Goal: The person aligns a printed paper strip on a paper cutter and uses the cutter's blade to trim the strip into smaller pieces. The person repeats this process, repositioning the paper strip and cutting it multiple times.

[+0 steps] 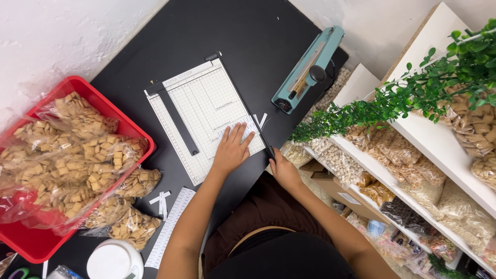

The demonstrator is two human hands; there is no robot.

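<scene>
Black table (248, 31) holds a paper cutter (204, 116); left hand (232, 147) lies open, pressing white paper (243, 129) flat, right hand (284, 170) grips the blade handle (269, 151).

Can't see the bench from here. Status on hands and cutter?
Left hand flat on paper strip on paper cutter. Right hand gripping blade handle, blade down. Nothing in the way; heat sealer apart.

Right hand's (284, 169) fingertips, hidden round the cutter handle (269, 151).
</scene>
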